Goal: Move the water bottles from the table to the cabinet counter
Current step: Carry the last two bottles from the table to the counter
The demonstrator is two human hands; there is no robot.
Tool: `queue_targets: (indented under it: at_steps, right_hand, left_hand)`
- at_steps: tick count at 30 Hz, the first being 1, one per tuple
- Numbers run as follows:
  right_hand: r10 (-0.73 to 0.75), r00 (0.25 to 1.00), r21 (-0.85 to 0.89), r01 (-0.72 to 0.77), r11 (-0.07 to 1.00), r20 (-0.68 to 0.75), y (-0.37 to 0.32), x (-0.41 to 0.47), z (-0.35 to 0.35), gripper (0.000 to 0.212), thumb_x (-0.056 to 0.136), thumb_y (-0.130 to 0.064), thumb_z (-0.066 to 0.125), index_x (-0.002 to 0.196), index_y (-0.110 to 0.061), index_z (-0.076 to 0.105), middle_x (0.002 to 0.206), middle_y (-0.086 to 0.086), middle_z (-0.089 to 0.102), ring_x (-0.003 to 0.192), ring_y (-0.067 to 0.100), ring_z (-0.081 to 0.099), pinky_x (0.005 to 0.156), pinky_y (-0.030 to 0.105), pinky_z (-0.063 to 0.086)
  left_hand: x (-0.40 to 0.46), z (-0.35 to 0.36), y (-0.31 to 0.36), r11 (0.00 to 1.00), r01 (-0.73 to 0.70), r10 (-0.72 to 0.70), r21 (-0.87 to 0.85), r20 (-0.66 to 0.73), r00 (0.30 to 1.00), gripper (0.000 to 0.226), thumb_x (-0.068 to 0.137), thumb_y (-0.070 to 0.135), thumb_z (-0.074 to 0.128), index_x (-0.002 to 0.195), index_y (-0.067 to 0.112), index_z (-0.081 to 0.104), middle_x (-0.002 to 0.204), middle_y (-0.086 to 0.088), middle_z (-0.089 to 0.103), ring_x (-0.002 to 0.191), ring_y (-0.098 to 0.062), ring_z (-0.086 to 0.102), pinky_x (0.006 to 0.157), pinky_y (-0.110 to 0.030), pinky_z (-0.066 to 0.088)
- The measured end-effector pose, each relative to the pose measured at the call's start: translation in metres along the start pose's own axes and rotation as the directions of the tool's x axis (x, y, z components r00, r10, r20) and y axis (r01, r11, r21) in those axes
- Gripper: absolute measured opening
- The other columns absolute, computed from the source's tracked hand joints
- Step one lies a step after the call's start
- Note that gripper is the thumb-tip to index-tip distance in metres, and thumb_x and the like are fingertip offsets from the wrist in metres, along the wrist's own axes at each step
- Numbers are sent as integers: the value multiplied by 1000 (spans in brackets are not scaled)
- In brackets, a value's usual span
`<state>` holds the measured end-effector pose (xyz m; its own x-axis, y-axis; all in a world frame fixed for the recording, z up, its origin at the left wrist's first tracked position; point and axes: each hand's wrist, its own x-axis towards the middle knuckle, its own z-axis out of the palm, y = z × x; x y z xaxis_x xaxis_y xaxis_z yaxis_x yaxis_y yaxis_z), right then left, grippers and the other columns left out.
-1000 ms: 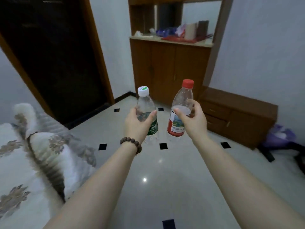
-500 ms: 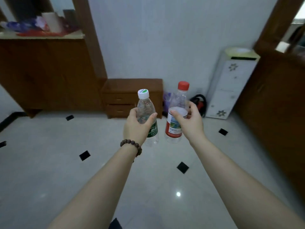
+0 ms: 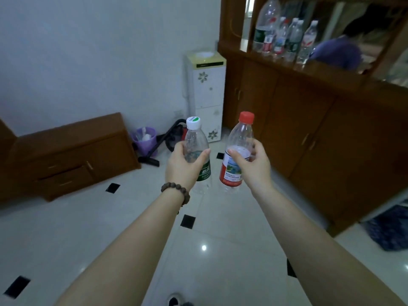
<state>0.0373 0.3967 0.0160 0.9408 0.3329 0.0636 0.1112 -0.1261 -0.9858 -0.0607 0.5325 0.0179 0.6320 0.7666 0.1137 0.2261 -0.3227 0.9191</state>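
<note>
My left hand (image 3: 183, 165) grips a clear bottle with a white cap and green label (image 3: 196, 142), held upright in front of me. My right hand (image 3: 252, 164) grips a clear bottle with a red cap and red label (image 3: 240, 135), also upright. The two bottles are side by side, a little apart. At the upper right a brown wooden cabinet has a counter ledge (image 3: 242, 44) where several water bottles (image 3: 280, 36) stand in a row.
A white water dispenser (image 3: 206, 93) stands against the wall left of the cabinet. A purple bin (image 3: 144, 140) and a vacuum cleaner (image 3: 174, 135) sit on the floor beside it. A low wooden drawer unit (image 3: 72, 155) is at left. A person in blue (image 3: 337, 51) is behind the cabinet opening.
The view has swung to the right: the drawer unit slid left and the cabinet with bottles on its counter came into sight. Both hands kept their grip on the bottles.
</note>
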Motion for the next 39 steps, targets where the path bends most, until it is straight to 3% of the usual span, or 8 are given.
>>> queue_targets:
  at_steps: [7, 11, 16, 20, 26, 30, 32, 39]
  right_hand:
    - [47, 991, -28, -51, 998, -127, 25, 75, -13, 63, 77, -41, 72, 132, -26, 44, 130, -4, 57, 114, 20, 59, 91, 41, 53]
    - [38, 984, -39, -45, 998, -171, 35, 138, 8, 61, 79, -38, 72, 132, -24, 44, 130, -2, 56, 108, 16, 58, 84, 31, 51]
    - [44, 971, -58, -59, 997, -233, 31, 232, 37, 61, 80, -38, 71, 132, -25, 44, 130, 0, 57, 115, 20, 58, 87, 36, 51]
    - [29, 952, -77, -56, 995, -306, 24, 293, 37, 61, 79, -39, 72, 132, -25, 44, 128, -1, 57, 114, 19, 57, 84, 30, 49]
    - [4, 919, -113, -53, 992, -395, 27, 376, 2, 64, 80, -37, 72, 134, -22, 43, 129, 1, 57, 113, 18, 56, 87, 33, 49]
    - [-13, 907, -124, -44, 991, -421, 40, 434, -24, 63, 80, -38, 72, 134, -23, 43, 121, -6, 56, 105, 11, 54, 81, 25, 48]
    - [-36, 905, -141, -27, 990, -425, 48, 469, -40, 64, 78, -40, 72, 133, -23, 44, 123, -5, 57, 108, 12, 55, 85, 28, 49]
    - [-101, 887, -150, 36, 988, -450, 43, 616, -116, 63, 77, -43, 74, 131, -25, 47, 121, -5, 61, 110, 13, 59, 84, 27, 52]
  left_hand:
    - [75, 64, 1, 999, -28, 29, -17, 124, 992, 58, 75, 54, 70, 122, 25, 50, 118, 5, 62, 98, -9, 56, 81, -30, 49]
    - [142, 95, 0, 999, -47, 50, -24, 162, 986, 54, 76, 52, 70, 118, 24, 50, 112, 6, 61, 97, -11, 56, 79, -30, 49]
    - [243, 126, 11, 998, -60, 62, -19, 212, 975, 58, 76, 53, 70, 120, 21, 49, 117, 3, 61, 101, -15, 57, 80, -33, 51]
    - [305, 157, 27, 995, -91, 99, -42, 273, 957, 45, 78, 52, 70, 108, 33, 41, 104, 10, 54, 97, -10, 53, 82, -33, 50]
    - [387, 231, 39, 988, -127, 149, -85, 354, 923, 54, 75, 55, 70, 116, 24, 52, 113, 7, 63, 104, -14, 60, 87, -39, 53]
    - [432, 294, 45, 985, -144, 172, -99, 403, 899, 54, 73, 59, 68, 115, 30, 51, 111, 10, 62, 102, -11, 59, 82, -34, 51]
    - [456, 326, 53, 982, -154, 188, -113, 421, 887, 53, 73, 61, 67, 113, 33, 49, 109, 12, 60, 101, -10, 58, 81, -33, 51]
    - [557, 445, 123, 958, -210, 271, -193, 390, 880, 51, 72, 61, 69, 110, 31, 51, 102, 13, 61, 97, -10, 61, 81, -34, 52]
